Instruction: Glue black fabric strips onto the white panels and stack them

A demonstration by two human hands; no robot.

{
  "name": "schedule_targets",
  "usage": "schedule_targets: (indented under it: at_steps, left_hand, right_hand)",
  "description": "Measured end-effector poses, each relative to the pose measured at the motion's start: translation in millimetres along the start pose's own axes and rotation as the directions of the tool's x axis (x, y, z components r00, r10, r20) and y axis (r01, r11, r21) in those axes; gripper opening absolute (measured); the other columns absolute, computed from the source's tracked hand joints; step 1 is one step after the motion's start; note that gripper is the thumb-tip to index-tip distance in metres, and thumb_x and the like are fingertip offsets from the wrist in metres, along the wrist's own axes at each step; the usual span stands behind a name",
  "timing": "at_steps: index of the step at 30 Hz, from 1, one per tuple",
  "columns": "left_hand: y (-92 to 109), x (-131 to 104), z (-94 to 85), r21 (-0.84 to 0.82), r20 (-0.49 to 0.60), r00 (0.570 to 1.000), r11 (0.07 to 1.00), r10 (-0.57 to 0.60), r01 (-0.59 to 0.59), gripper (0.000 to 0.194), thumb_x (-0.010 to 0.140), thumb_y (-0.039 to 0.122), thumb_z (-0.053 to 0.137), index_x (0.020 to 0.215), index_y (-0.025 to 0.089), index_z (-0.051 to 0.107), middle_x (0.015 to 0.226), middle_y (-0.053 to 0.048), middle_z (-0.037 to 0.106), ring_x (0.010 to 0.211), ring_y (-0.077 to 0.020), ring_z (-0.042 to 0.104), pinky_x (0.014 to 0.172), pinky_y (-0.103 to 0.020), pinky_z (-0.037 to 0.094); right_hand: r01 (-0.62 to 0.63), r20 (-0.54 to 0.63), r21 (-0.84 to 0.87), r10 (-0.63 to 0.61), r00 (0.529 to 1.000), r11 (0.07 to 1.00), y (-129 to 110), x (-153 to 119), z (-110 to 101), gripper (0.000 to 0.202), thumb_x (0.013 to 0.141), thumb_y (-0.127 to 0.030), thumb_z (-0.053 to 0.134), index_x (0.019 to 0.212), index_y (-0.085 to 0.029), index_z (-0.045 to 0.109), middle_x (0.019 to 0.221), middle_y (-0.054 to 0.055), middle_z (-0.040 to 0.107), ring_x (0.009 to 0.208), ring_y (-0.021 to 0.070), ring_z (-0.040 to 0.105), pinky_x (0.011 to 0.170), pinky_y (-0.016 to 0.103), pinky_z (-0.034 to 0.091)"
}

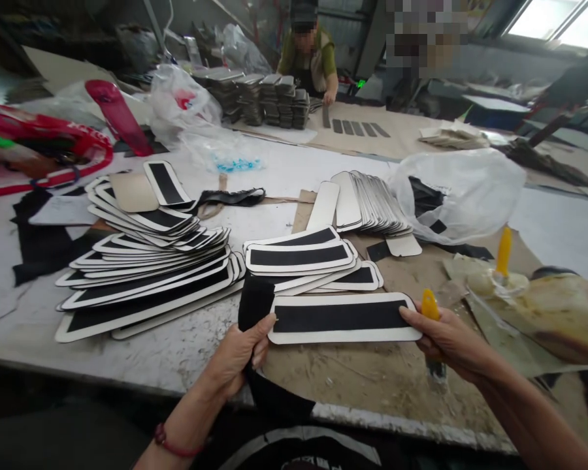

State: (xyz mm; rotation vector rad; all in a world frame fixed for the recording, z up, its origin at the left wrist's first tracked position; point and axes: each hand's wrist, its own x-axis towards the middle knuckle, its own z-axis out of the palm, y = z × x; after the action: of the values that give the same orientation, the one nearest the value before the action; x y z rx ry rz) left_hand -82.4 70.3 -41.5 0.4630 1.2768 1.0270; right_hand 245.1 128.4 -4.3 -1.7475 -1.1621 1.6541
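Plastic bag (480,192): black stuff (424,198) inside
White-bordered panel (343,318): over the tabletop's (181,356) front edge area
Left grip (239,358): pinched on its left end, touching black strip (257,300)
Right grip (453,343): pinching other end, plus yellow-handled tool (430,305)

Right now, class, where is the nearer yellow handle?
In the head view, right of centre, the nearer yellow handle is in the right hand, right of the held strip.

Single head-worn cam, facing forward and down across the desk (186,359). Left hand (238,356) and right hand (448,338) close up, window (543,21) far off.
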Motion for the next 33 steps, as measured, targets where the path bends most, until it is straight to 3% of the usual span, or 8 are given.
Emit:
schedule_targets:
  at_steps: [5, 9, 12, 15, 18, 21, 29, 33]
  left_hand:
    - [1.1, 5.7, 2.6, -0.014, -0.113, 0.993, 0.999, 0.035, -0.036, 0.052, 0.060, 0.042, 0.079, 0.045, 0.019, 0.036, 0.033, 0.007, 0.031, 0.031, -0.0035, 0.024, 0.035, -0.020, 0.014]
    - [3.1, 7.7, 5.4, -0.091, -0.151, 0.988, 0.995, 0.034, -0.048, 0.049, 0.057, 0.037, 0.081, 0.052, 0.020, 0.036, 0.037, 0.011, 0.027, 0.033, -0.0027, 0.019, 0.035, -0.019, 0.012]
    - [5.2, 8.5, 5.0, -0.187, -0.102, 0.995, 0.982, -0.020, 0.000, 0.053, 0.055, 0.036, 0.082, 0.051, 0.020, 0.031, 0.038, 0.012, 0.023, 0.033, -0.0021, 0.018, 0.034, -0.019, 0.013]
    - [6.7, 9.3, 4.7, -0.266, -0.017, 0.997, 0.962, -0.076, 0.069, 0.056, 0.054, 0.037, 0.081, 0.047, 0.021, 0.029, 0.036, 0.012, 0.020, 0.032, -0.0015, 0.016, 0.033, -0.018, 0.016]
    - [6.4, 8.5, 6.9, -0.299, 0.037, 0.997, 0.951, -0.075, 0.082, 0.054, 0.055, 0.039, 0.081, 0.047, 0.020, 0.031, 0.035, 0.012, 0.020, 0.031, -0.0013, 0.016, 0.032, -0.017, 0.018]
    - [5.4, 5.9, 10.2, -0.301, 0.044, 0.998, 0.952, -0.050, 0.061, 0.054, 0.057, 0.040, 0.080, 0.047, 0.019, 0.031, 0.035, 0.012, 0.022, 0.031, -0.0012, 0.017, 0.032, -0.017, 0.019]
    - [5.9, 3.4, 10.0, -0.235, 0.007, 0.999, 0.971, 0.054, -0.050, 0.047, 0.073, 0.050, 0.069, 0.055, 0.018, 0.040, 0.040, 0.010, 0.027, 0.033, -0.0036, 0.022, 0.034, -0.018, 0.018]
    - [6.6, 4.2, 9.8, -0.148, -0.054, 0.998, 0.988, 0.038, -0.046, 0.053, 0.068, 0.051, 0.072, 0.049, 0.019, 0.033, 0.038, 0.009, 0.026, 0.033, -0.0036, 0.022, 0.034, -0.018, 0.017]
  right_hand:
    - [0.014, 0.012, 0.009, -0.014, 1.000, 1.000, -9.2, 7.4, 6.7, 0.050, 0.069, -0.058, 0.067, 0.066, -0.019, 0.036, 0.044, -0.009, 0.032, 0.039, 0.0030, 0.022, 0.038, 0.018, 0.013]
    - [0.040, 0.016, -0.077, -0.039, 0.999, 0.996, -12.5, 13.4, 9.2, 0.052, 0.071, -0.062, 0.063, 0.063, -0.019, 0.035, 0.044, -0.009, 0.030, 0.039, 0.0031, 0.021, 0.038, 0.018, 0.013]
    - [0.061, 0.052, -0.070, -0.057, 0.997, 0.996, -11.1, 16.1, 8.5, 0.051, 0.073, -0.061, 0.062, 0.063, -0.019, 0.035, 0.045, -0.009, 0.031, 0.040, 0.0033, 0.021, 0.038, 0.018, 0.014]
    - [0.048, 0.111, 0.075, -0.056, 0.992, 0.996, -9.2, 16.4, 7.4, 0.048, 0.074, -0.056, 0.064, 0.065, -0.019, 0.036, 0.047, -0.008, 0.033, 0.041, 0.0035, 0.023, 0.039, 0.017, 0.015]
    - [0.030, 0.148, 0.259, -0.071, 0.986, 0.965, -9.1, 15.0, 6.6, 0.044, 0.072, -0.048, 0.070, 0.069, -0.018, 0.038, 0.049, -0.009, 0.033, 0.042, 0.0031, 0.023, 0.040, 0.016, 0.018]
    - [0.024, 0.168, 0.320, -0.081, 0.982, 0.947, -8.7, 13.7, 3.7, 0.041, 0.074, -0.045, 0.070, 0.071, -0.018, 0.039, 0.050, -0.009, 0.033, 0.043, 0.0029, 0.022, 0.041, 0.015, 0.019]
    - [0.028, 0.080, 0.070, -0.033, 0.996, 0.997, 2.5, 20.5, -6.4, 0.048, 0.073, -0.057, 0.065, 0.068, -0.018, 0.037, 0.048, -0.008, 0.033, 0.043, 0.0040, 0.022, 0.040, 0.017, 0.014]
    - [0.058, 0.088, 0.023, -0.059, 0.994, 0.998, -2.3, 17.4, -1.0, 0.050, 0.073, -0.060, 0.062, 0.065, -0.019, 0.035, 0.048, -0.009, 0.031, 0.043, 0.0038, 0.021, 0.040, 0.017, 0.014]
